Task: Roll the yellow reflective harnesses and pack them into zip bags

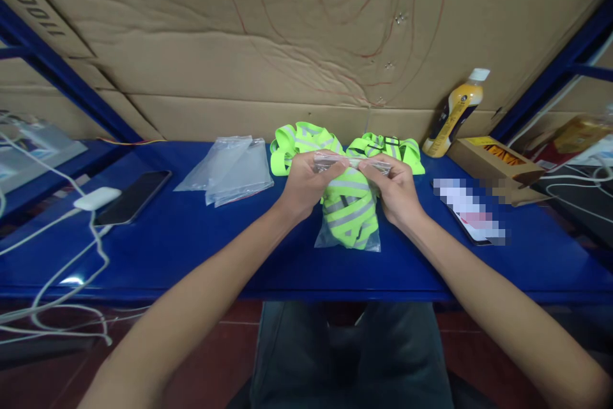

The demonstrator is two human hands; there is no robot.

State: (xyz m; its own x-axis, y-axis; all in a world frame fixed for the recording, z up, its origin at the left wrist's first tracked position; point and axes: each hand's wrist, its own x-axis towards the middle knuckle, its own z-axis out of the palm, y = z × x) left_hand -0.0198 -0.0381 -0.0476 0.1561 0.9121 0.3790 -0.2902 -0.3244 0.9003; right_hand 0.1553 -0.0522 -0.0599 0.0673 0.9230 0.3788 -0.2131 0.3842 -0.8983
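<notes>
In front of me is a clear plastic bag (pixel 323 240) with a folded neon-yellow reflective strap (pixel 352 211) inside, grey stripes showing through. My left hand (pixel 309 179) pinches the bag's top edge near its middle. On the other side of that edge, my right hand (pixel 393 185) grips it too, the two thumbs close together. Just behind my hands lie two more bundles of the same strap material, a left bundle (pixel 306 138) and a right bundle (pixel 407 150) with a black buckle.
Flat clear bags (pixel 239 170) lie to the left, with a dark phone (pixel 136 198), a white adapter (pixel 98 198) and cables further left. On the right are a lit phone (pixel 467 211), a juice bottle (pixel 457 112) and an open cardboard box (pixel 495 166). Cardboard (pixel 191 64) walls the back.
</notes>
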